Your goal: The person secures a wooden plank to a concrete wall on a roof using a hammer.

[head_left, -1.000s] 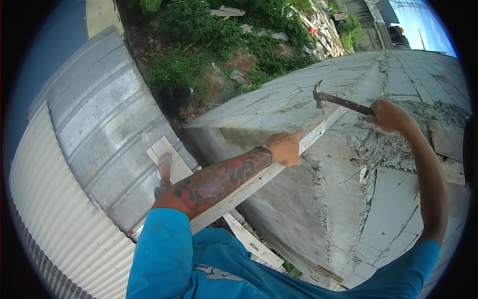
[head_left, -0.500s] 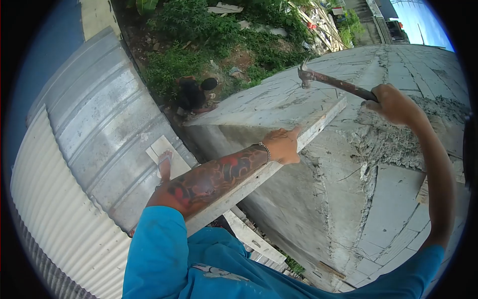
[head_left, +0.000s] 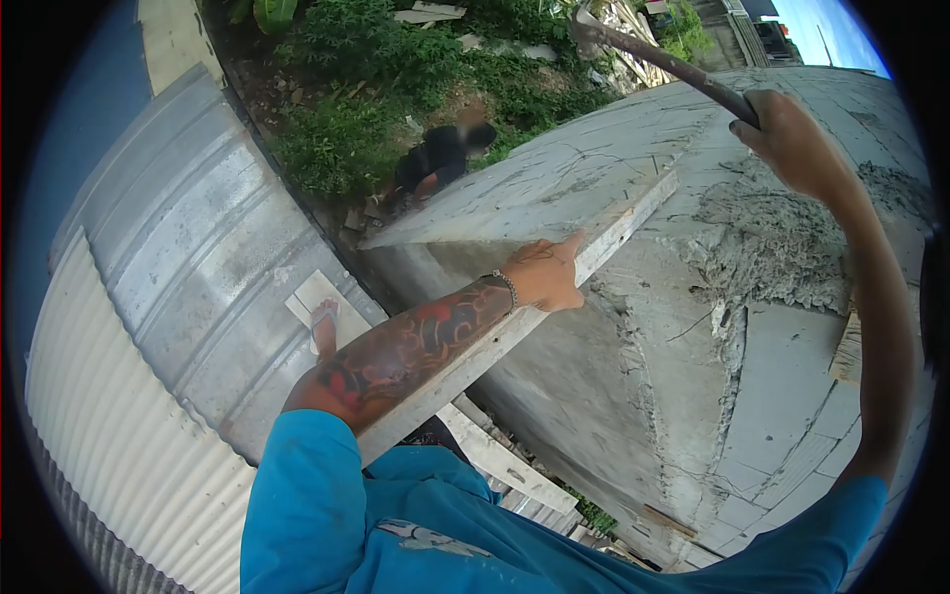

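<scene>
The right hand [head_left: 792,134] is clenched around the handle of a hammer [head_left: 653,59], which is raised high above the concrete slab [head_left: 594,168]. The left hand [head_left: 542,275] is wrapped over a wooden board [head_left: 623,223] pressed against the slab's edge. Corrugated metal roofing [head_left: 168,267] is seen beside the slab, and a person [head_left: 440,156] crouches below it.

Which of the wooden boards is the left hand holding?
The long pale board lying along the concrete slab's edge, under the left hand. The other boards lie loose lower down, untouched.
</scene>
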### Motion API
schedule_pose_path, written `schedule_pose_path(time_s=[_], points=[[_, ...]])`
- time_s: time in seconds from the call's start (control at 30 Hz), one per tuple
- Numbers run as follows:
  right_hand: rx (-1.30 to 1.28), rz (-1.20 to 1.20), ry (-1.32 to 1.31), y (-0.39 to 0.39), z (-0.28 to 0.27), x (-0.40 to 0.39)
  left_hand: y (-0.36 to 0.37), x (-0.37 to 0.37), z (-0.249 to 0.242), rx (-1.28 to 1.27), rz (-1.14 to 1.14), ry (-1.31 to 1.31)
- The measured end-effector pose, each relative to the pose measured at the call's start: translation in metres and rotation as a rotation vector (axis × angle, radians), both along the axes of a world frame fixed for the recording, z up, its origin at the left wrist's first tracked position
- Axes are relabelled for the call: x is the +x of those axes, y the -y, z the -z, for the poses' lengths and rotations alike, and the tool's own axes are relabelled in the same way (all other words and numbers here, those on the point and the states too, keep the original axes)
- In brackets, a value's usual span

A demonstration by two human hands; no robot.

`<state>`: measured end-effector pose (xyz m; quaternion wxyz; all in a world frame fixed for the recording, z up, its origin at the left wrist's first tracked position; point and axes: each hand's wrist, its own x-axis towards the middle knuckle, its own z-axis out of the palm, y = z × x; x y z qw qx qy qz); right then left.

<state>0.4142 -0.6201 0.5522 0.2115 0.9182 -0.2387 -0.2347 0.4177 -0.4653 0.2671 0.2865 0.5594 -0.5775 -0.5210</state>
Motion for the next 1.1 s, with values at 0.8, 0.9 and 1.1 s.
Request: schedule_pose_path(time_s=[0.8, 0.9, 1.1], points=[[-0.15, 0.075, -0.27, 0.051, 0.008, -0.033, 0.0, 0.014, -0.006, 0.038, -0.026, 0.037], [-0.168, 0.166, 0.142, 0.027, -0.003, 0.004, 0.0, 0.007, -0.009, 0.075, 0.035, 0.012], [-0.057, 0.587, -0.452, -0.017, 0.031, -0.032, -0.004, 0.003, -0.007, 0.076, 0.015, -0.011]])
